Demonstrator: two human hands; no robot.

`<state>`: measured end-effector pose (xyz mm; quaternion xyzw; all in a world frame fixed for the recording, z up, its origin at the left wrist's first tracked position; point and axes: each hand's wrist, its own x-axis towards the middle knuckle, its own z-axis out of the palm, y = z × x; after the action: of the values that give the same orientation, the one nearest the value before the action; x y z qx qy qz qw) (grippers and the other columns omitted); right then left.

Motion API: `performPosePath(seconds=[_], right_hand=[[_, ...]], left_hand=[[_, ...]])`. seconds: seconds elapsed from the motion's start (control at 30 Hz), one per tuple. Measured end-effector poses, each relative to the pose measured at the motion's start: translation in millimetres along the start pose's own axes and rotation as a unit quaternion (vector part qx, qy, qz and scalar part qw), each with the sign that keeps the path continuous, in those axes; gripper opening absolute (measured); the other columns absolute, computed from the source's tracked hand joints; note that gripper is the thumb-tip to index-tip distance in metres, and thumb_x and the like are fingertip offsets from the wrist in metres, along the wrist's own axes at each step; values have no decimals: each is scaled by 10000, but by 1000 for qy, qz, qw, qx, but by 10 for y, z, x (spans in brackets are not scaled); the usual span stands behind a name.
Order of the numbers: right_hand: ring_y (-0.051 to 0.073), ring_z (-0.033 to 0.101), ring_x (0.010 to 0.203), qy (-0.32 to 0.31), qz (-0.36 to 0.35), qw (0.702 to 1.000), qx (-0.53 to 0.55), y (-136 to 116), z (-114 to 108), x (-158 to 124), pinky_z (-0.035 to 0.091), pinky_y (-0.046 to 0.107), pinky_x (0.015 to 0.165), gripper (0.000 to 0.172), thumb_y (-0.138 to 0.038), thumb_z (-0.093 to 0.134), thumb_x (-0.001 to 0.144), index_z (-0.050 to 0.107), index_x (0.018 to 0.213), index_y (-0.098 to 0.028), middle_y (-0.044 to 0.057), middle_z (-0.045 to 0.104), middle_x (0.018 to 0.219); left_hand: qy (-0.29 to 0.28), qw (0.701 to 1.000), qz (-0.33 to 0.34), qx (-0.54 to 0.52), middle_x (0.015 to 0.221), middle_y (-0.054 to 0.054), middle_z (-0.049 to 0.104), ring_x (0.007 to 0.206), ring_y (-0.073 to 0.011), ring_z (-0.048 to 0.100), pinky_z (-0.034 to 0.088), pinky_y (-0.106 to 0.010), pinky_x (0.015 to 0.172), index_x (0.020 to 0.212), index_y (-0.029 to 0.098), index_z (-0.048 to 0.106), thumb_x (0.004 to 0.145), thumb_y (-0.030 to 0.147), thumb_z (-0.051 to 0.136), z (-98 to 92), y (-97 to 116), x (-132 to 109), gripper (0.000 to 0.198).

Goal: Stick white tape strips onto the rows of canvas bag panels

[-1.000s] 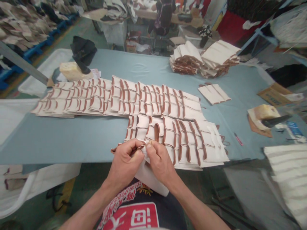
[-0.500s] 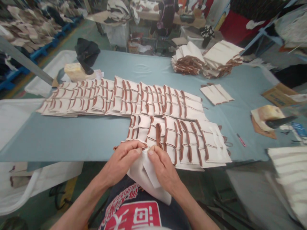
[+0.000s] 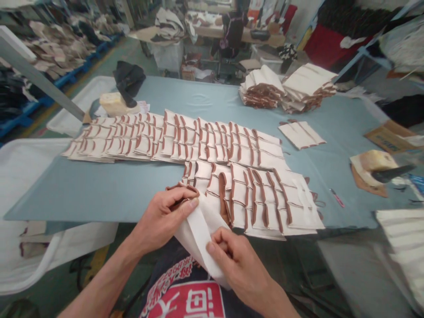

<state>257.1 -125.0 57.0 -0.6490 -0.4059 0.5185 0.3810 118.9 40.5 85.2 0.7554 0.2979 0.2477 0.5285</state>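
Note:
A cream fabric panel with brown trim point(image 3: 217, 211) hangs over the front edge of the table, before my apron. My left hand point(image 3: 165, 216) pinches its brown-edged top between thumb and fingers. Lower on the panel, my right hand point(image 3: 236, 256) is closed with the thumb pressed on a flat white strip point(image 3: 200, 227) that runs down from the left thumb. Whether the strip is paper or cloth I cannot tell. Just beyond my hands lies a front row of overlapping cream panels point(image 3: 238, 187) with brown edges; a longer row point(image 3: 180, 137) lies behind it.
Stacked cream panels point(image 3: 261, 88) stand at the back right, with a single panel point(image 3: 303, 134) nearer. A pink-handled tool point(image 3: 337, 197) and a yellowish block point(image 3: 377, 161) lie on the right. Another block point(image 3: 112, 104) and black cloth point(image 3: 129, 79) sit back left. A person point(image 3: 232, 33) is beyond.
My right hand has moved down and right, away from the left hand, along the white strip. More of the strip and panel now shows between the hands. The view has shifted slightly.

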Motion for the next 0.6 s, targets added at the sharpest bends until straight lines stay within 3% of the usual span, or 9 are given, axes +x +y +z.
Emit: performPosePath(seconds=[0.1,0.2,0.23,0.3,0.37,0.43,0.53,0.6], right_hand=[[107,431,499,-61,40,995,-69,55,-5,-213,260,227,477,246,-324,582,943,535,725,-220,-58,493,536],[117,493,502,-99,13,980,-170,37,-187,-355,266,233,471,189,-243,639,874,623,687,-223,-45,558,533],[122,522,504,-71,-6,980,-184,-6,-280,-374,292,231,470,178,-252,637,887,652,711,-231,-41,588,548],[138,581,528,58,-63,980,-181,-152,-462,-362,383,229,486,166,-300,613,938,672,793,-243,-27,646,608],[167,656,636,183,-173,952,-171,-347,-576,-284,492,247,584,116,-351,654,934,674,890,-246,7,715,741],[205,713,807,218,-293,915,-171,-544,-596,-149,549,284,727,218,-429,717,909,680,1010,-240,52,762,914],[249,712,1051,141,-401,887,-178,-747,-524,98,537,342,933,448,-544,731,900,660,1190,-210,109,763,1129],[232,714,1019,65,-425,884,-185,-798,-484,235,534,329,906,480,-564,708,911,654,1213,-195,106,763,1128]], left_hand=[[21,999,10,38,859,-36,794,746,-182,680,500,-254,675,838,188,784,925,319,638,-108,19,14,214],[3,999,4,49,812,-38,797,694,-184,670,485,-253,619,831,187,798,930,356,639,-177,39,18,252],[-8,999,4,47,802,-38,797,682,-182,666,477,-249,601,835,188,803,929,366,644,-187,55,20,257],[-35,998,9,47,776,-35,788,654,-174,654,462,-245,574,834,190,808,930,372,650,-182,111,25,259],[-71,996,24,53,746,-30,770,632,-168,637,451,-244,555,814,193,803,932,361,652,-153,202,32,254],[-113,991,45,55,771,-30,774,640,-167,640,461,-240,561,823,200,799,939,331,643,-122,313,33,234],[-175,979,89,60,881,-31,808,738,-176,706,513,-236,666,953,223,807,967,266,609,-111,460,8,203],[-197,971,110,83,882,-23,807,765,-175,719,512,-234,707,993,231,800,992,246,576,-126,512,-30,225]])
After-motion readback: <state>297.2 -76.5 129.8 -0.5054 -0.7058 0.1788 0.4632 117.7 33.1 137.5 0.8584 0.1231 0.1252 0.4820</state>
